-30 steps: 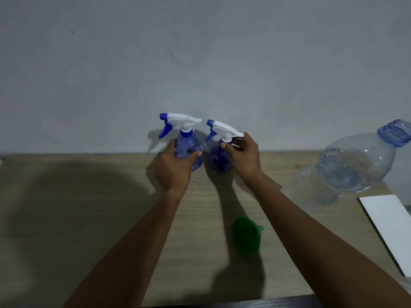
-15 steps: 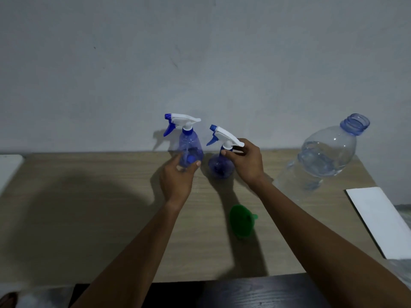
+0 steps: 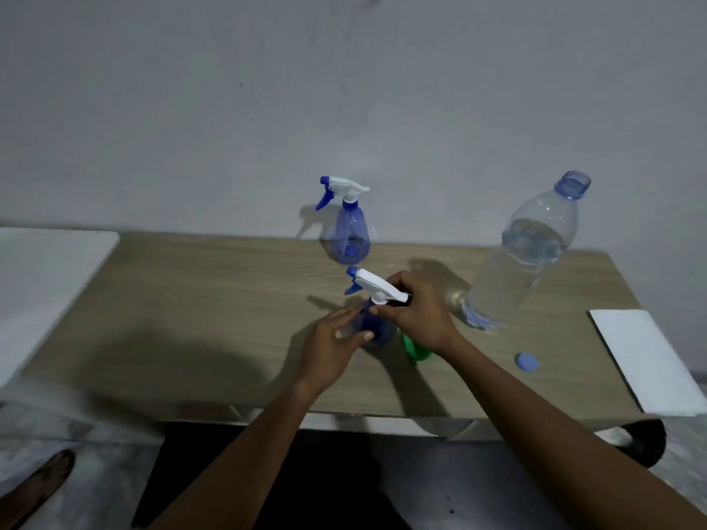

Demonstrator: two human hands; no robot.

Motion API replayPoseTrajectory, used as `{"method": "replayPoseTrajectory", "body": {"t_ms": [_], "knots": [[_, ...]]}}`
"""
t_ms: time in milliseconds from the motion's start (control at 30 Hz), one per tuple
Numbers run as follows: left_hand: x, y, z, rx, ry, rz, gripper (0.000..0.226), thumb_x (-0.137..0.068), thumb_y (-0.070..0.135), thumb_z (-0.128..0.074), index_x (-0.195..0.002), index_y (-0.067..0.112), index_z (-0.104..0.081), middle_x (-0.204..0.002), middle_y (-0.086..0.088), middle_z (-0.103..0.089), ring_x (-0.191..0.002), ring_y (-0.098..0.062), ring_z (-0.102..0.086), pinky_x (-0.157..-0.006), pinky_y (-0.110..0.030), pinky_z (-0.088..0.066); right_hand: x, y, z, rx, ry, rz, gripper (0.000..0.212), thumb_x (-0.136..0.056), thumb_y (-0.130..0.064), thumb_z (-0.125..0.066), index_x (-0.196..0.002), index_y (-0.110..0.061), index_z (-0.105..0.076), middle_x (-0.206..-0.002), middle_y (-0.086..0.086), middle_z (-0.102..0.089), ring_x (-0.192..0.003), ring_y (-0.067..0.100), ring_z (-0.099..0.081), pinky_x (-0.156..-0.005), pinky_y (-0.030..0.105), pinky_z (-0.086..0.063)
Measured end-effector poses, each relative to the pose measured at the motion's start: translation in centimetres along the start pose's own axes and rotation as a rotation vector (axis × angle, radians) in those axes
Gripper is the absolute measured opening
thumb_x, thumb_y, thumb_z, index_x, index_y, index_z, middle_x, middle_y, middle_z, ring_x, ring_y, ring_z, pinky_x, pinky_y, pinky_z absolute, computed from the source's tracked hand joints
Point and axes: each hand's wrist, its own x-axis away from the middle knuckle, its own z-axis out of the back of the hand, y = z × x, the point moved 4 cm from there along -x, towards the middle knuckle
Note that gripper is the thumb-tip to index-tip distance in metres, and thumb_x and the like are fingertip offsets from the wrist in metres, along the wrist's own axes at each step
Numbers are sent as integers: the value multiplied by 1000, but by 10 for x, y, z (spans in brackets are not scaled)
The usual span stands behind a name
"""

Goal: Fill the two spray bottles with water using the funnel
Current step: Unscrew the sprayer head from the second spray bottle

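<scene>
Head view: wood table [image 3: 229, 300]. Open water btl [image 3: 524, 254], part full, stands R. By wall, far spray btl [image 3: 350, 235], upright, untouched. At centre, near spray btl [image 3: 377, 286]: your R hand [image 3: 417, 315] pinches its white trigger head, L hand [image 3: 329, 346] clasps its blue body. Green funnel [image 3: 415, 350] partly hidden under R hand; blue cap [image 3: 526, 362] further R.

The gripped spray bottle [image 3: 378, 330] is glossy translucent blue plastic; the table [image 3: 214, 300] beneath is matt wood-grain, and the water bottle [image 3: 528, 254] right of the grip is clear plastic.
</scene>
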Motion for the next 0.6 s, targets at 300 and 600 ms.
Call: {"method": "replayPoseTrajectory", "body": {"t_ms": [300,600], "knots": [[13,-18,-10,26,-24,24,40,-82,3,-77,-107,33,-69,-104,23,-65,-93,17,-59,-75,-4,-43,23,9,-6,122,44,28,27,-71,-24,-89,-83,-22,-65,-75,-7,-69,-67,10,-60,-64,33,-48],[2,-39,-15,93,-94,85,33,-81,-4,-76,-104,20,-72,-106,2,-64,-87,18,-59,-83,-13,-49,23,9,-4,229,8,60,25,-74,-22,-88,-80,-19,-64,-70,-6,-63,-64,9,-53,-61,31,-40]]}}
